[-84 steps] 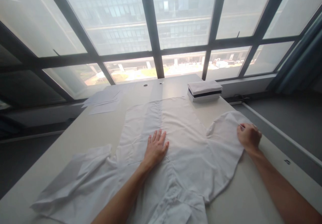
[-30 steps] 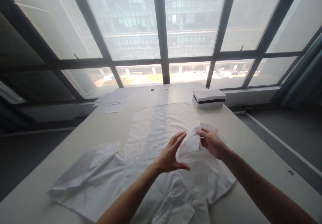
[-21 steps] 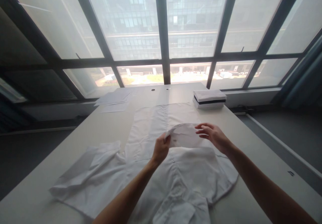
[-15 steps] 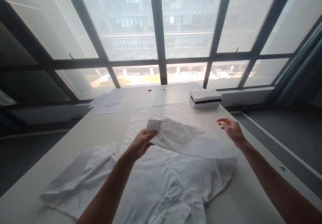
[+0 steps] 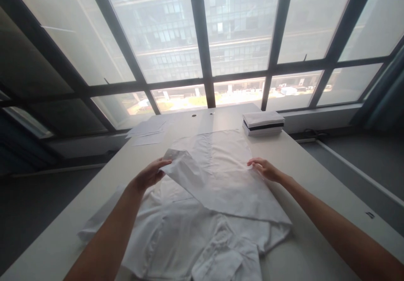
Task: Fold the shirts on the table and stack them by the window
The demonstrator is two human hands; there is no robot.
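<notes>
A white shirt (image 5: pixel 202 230) lies spread on the pale table (image 5: pixel 312 175), collar toward me. My left hand (image 5: pixel 150 174) is closed on the end of the shirt's right sleeve (image 5: pixel 205 180), which stretches leftward across the shirt's body a little above it. My right hand (image 5: pixel 263 168) rests with fingers stretched out on the shirt's right edge, pressing where the sleeve is folded over. The other sleeve (image 5: pixel 97 220) lies flat at the left, partly hidden by my left forearm.
A stack of folded white and dark cloth (image 5: pixel 263 123) sits at the table's far right corner. Loose white sheets (image 5: pixel 148 129) lie at the far left. Tall windows with dark frames stand behind the table. Grey floor lies on both sides.
My right hand passed the sleeve end to my left hand, which pulled it leftward across the shirt. My right hand then came down onto the shirt's right edge.
</notes>
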